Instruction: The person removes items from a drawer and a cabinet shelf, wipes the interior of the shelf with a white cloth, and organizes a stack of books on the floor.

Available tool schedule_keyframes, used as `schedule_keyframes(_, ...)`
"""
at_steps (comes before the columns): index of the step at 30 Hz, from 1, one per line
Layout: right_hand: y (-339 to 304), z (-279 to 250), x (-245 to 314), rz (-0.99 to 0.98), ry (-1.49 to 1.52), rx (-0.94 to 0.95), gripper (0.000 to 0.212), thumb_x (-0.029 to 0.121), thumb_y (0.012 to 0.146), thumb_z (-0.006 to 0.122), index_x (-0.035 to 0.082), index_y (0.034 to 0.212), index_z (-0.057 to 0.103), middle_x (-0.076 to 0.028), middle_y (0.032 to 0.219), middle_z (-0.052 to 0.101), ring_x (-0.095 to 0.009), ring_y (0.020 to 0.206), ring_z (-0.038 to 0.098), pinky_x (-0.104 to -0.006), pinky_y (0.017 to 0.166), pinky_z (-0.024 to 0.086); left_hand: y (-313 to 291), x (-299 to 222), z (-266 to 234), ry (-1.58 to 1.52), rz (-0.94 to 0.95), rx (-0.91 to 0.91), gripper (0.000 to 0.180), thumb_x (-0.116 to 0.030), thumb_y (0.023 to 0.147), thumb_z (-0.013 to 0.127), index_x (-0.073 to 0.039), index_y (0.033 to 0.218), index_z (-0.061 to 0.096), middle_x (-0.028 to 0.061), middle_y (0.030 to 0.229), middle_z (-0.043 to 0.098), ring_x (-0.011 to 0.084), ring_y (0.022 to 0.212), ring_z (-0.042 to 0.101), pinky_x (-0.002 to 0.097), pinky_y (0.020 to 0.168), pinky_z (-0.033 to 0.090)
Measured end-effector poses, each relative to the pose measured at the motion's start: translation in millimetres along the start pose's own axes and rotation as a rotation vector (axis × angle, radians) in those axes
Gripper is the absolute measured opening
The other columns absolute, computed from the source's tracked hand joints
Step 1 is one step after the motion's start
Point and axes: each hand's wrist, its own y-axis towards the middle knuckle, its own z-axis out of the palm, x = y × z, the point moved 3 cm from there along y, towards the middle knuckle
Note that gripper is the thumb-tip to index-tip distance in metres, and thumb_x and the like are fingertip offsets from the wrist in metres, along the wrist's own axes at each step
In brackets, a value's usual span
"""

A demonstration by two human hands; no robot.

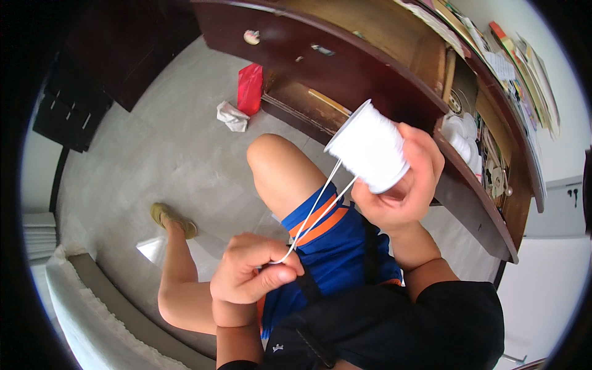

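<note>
We grip white spool [372,147] at 2 o'clock, tilted: right hand [407,182] closed around its 4-o'clock end. Left hand [256,268] at 7 o'clock: closed, pinching white cord [296,242]; we see two strands run from spool, converging at left hand. Red bag [250,88] on floor [117,179] at 11 o'clock, crumpled white material [232,117] just beside it.

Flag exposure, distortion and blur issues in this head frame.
Head view: the white spool in the right hand looks blown out, winding detail mostly lost; the dark reddish desk bows with fisheye curvature; corners fall to black; the left hand shows no obvious motion blur.
</note>
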Motion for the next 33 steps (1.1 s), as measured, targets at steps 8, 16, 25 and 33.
schedule_keyframes(8,16.1,-45.0,14.1,0.764,1.072,0.112,0.069,0.003,0.068,0.070,-0.001,0.129,0.038,-0.011,0.120,0.048,-0.018,0.109,0.050,-0.0331,0.093,0.043,11.6,30.0,45.2,-0.438,-0.286,0.059,0.029,-0.023,0.084,0.067,0.006,0.085,0.063,0.0102,0.070,0.063,0.0129,0.061,0.058,0.0251,0.056,0.044)
schedule_keyframes(16,4.6,-103.8,15.5,0.351,0.598,0.882,0.055,0.022,0.062,0.075,0.005,0.111,0.057,-0.013,0.103,0.057,-0.030,0.092,0.058,-0.0372,0.077,0.049,62.1,-6.9,32.0,-0.261,-0.061,0.005,0.042,-0.030,0.088,0.060,-0.001,0.059,0.051,0.0061,0.051,0.050,0.0125,0.042,0.045,0.0257,0.040,0.033)
schedule_keyframes(25,0.3,-112.3,28.6,0.736,1.679,0.069,0.065,0.021,0.074,0.075,0.001,0.126,0.041,-0.010,0.114,0.052,-0.016,0.108,0.051,-0.0328,0.092,0.042,39.7,-27.5,124.4,-0.351,-0.433,-0.038,0.017,-0.014,0.074,0.075,0.001,0.076,0.069,0.0122,0.077,0.069,0.0220,0.071,0.067,0.0301,0.069,0.050)
schedule_keyframes(33,1.2,-182.5,4.2,0.456,0.984,0.517,0.066,0.014,0.058,0.078,0.005,0.118,0.053,-0.012,0.112,0.055,-0.028,0.105,0.052,-0.0381,0.090,0.043,98.2,2.8,145.6,-0.305,-0.551,0.348,0.012,-0.005,0.079,0.072,0.005,0.081,0.067,0.0125,0.075,0.066,0.0140,0.060,0.061,0.0232,0.052,0.047)
